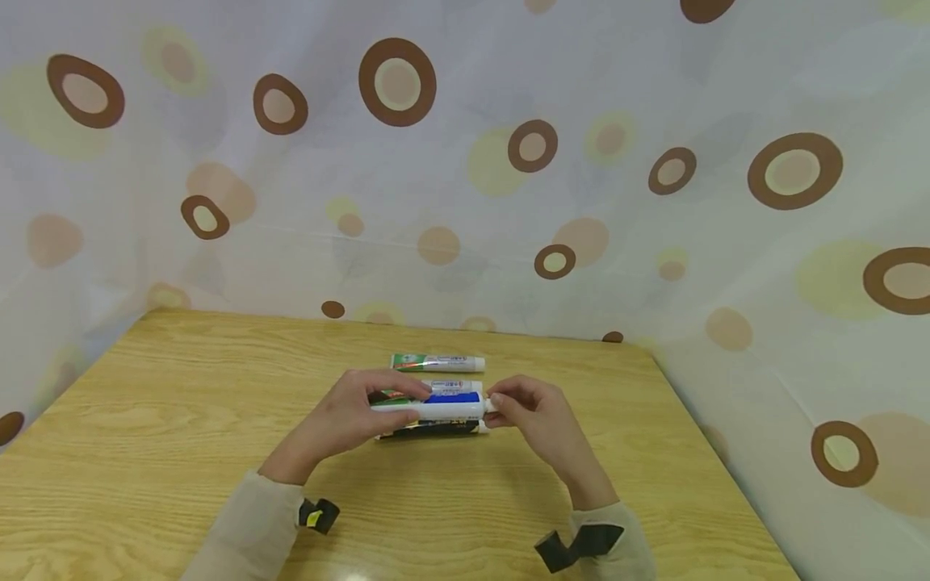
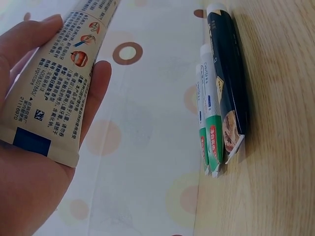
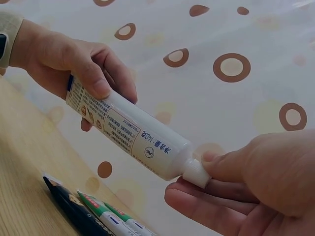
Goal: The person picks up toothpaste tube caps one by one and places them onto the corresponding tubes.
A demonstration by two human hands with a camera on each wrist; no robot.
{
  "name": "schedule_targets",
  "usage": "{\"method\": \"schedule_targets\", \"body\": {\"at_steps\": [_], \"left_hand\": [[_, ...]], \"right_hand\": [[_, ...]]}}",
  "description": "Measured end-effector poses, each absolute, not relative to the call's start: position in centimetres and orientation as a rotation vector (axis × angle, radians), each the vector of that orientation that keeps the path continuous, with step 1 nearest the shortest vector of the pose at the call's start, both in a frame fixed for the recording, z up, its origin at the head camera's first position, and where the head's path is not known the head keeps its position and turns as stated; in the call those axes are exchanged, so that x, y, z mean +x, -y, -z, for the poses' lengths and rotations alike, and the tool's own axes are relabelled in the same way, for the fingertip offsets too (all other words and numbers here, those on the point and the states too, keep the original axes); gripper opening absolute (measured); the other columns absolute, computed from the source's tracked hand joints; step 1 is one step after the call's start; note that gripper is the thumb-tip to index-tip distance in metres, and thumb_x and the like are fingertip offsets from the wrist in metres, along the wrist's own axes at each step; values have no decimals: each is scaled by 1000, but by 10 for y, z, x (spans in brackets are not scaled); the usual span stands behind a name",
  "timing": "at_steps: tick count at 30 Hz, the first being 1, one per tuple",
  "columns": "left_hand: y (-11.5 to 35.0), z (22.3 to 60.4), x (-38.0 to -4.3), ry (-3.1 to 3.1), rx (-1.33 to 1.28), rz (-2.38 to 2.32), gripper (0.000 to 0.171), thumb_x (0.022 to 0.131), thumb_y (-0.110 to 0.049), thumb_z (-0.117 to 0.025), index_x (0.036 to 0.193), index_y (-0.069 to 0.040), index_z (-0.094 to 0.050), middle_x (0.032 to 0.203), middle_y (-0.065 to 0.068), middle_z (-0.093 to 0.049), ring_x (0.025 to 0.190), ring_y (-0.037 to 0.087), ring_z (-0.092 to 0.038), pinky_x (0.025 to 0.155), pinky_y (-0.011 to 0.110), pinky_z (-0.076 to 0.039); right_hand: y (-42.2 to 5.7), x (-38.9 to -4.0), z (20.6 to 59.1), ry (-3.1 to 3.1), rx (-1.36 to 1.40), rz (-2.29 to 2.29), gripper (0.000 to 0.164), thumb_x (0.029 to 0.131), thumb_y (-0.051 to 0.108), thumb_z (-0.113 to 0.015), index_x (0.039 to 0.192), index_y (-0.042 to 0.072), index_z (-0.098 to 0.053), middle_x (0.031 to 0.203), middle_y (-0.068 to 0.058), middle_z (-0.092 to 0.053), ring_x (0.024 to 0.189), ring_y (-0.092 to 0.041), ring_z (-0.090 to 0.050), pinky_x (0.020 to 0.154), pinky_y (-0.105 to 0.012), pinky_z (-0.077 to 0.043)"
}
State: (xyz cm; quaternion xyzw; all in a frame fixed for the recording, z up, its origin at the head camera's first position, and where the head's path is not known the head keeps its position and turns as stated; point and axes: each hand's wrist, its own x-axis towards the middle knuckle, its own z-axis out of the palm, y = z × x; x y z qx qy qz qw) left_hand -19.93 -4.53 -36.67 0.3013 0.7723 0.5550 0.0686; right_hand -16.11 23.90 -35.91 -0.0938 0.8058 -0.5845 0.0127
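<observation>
A white and blue toothpaste tube is held above the table, lying level in the head view. My left hand grips its flat crimped end, thumb on one face and fingers on the other. At the tube's other end, my right hand pinches the white ribbed cap between thumb and fingers. The cap sits at the tube's neck. Printed text and small pictures cover the tube face in the left wrist view.
Beyond and below the held tube, a black toothpaste tube and two green and white toothpaste tubes, one at the back, lie on the wooden table. A patterned sheet hangs behind and at both sides.
</observation>
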Motion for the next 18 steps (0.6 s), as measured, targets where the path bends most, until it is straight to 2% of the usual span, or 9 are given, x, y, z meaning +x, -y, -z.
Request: {"method": "schedule_targets", "body": {"at_steps": [6, 10, 14, 18], "left_hand": [[45, 369, -200, -2312, 893, -1673, 22, 86, -27, -79, 108, -29, -77, 123, 0, -70, 97, 24, -64, 70, 31, -56], [45, 369, -200, -2307, 920, -1679, 23, 86, -27, -79, 108, -29, -77, 122, -1, -70, 101, 25, -63, 72, 31, -56], [46, 369, -200, -2312, 936, -1675, 23, 86, -27, -79, 108, -29, -76, 122, -2, -70, 102, 25, -63, 74, 30, -56], [46, 369, -200, -2321, 932, -1666, 23, 86, -27, -79, 108, -29, -77, 122, -2, -70, 103, 23, -63, 76, 30, -56]], "right_hand": [[-239, -161, 359, -2505, -283, 1815, 24, 101, 14, -57, 113, -6, -64, 96, -23, -68, 80, -24, -73, 75, -40, -60], [-238, -161, 359, -2502, -284, 1805, 27, 102, 18, -56, 111, -6, -64, 93, -23, -68, 77, -23, -72, 70, -36, -60], [-238, -160, 358, -2535, -319, 1761, 24, 101, 19, -59, 114, 0, -66, 102, -18, -70, 88, -24, -72, 77, -34, -60], [-239, -159, 356, -2613, -374, 1681, 20, 97, 14, -65, 115, 8, -67, 112, -10, -69, 101, -22, -68, 85, -29, -57]]}}
